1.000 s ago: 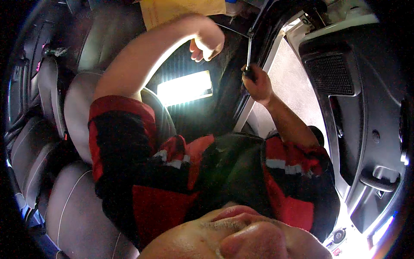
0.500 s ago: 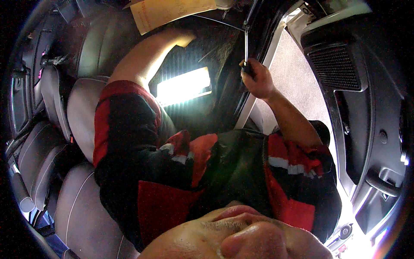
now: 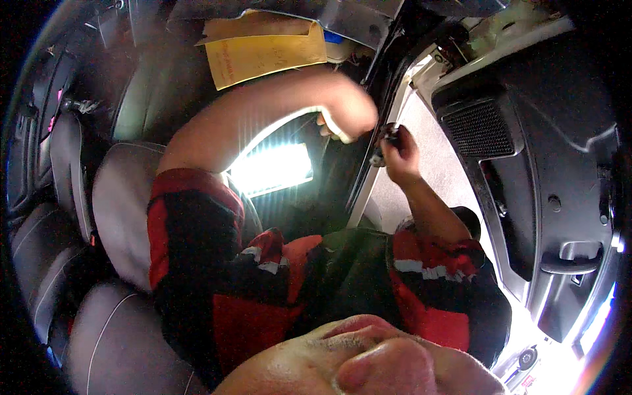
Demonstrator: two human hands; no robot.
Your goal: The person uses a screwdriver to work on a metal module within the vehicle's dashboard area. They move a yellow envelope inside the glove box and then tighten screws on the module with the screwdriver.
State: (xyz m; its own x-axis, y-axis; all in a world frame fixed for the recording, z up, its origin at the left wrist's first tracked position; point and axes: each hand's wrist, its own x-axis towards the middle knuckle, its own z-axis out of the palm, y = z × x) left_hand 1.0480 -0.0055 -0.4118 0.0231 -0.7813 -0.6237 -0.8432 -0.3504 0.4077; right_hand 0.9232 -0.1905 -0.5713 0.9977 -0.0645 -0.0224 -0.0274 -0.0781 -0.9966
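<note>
My right hand (image 3: 403, 157) is closed around a dark-handled tool (image 3: 393, 135) with shiny metal parts, beside the door opening. A pale knob shows below its fingers; the exact kind of tool is unclear. My left hand (image 3: 347, 120) is close to it on the left, wrist bent and fingers curled down. Motion smears this hand, and whatever lies in its fingers is hidden. Under my left forearm glows a bright rectangular work light (image 3: 273, 170). Beyond that forearm hangs a yellow paper sheet (image 3: 266, 59) with writing on it.
Grey seats (image 3: 108, 329) fill the left side. To the right stands an open car door (image 3: 566, 197) with a speaker grille (image 3: 477, 131) and a pull handle (image 3: 576, 263). A dark-edged door sill (image 3: 388, 99) runs beside my right hand. Grey trim panels (image 3: 355, 20) lie at the top.
My left hand has swung right and down toward my right hand. My right hand has lowered slightly, and the tool's long metal shaft no longer stands out clearly. The view has shifted, showing more of the yellow sheet.
</note>
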